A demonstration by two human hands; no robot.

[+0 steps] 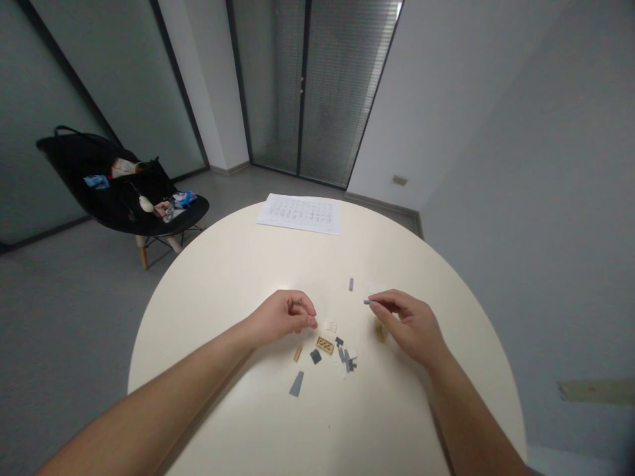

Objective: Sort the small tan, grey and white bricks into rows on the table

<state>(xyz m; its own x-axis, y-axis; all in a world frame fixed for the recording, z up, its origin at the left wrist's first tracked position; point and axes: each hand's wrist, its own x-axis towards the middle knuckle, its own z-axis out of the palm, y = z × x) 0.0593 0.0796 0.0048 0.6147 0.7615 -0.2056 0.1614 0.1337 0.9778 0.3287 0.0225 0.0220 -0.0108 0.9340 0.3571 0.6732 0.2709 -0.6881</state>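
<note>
My right hand (409, 327) pinches a small grey plastic brick piece (366, 301) between thumb and fingertip. My left hand (282, 317) is curled shut just above the table, with nothing visible in it. Between the hands lie scattered building pieces: a tan studded plate (325, 344), a slim tan piece (297, 353), a dark grey tile (315, 356), a grey wedge plate (296, 384), and a cluster of small dark grey and white parts (347, 360). A small grey bar (350, 284) lies farther out. A tan piece (380, 332) is partly hidden behind my right hand.
The pieces lie on a round cream table (238, 264). A printed paper sheet (298, 213) lies at its far edge. Beyond the table, a black chair (124, 198) holding a bag and assorted items stands at the left, with a glass door behind.
</note>
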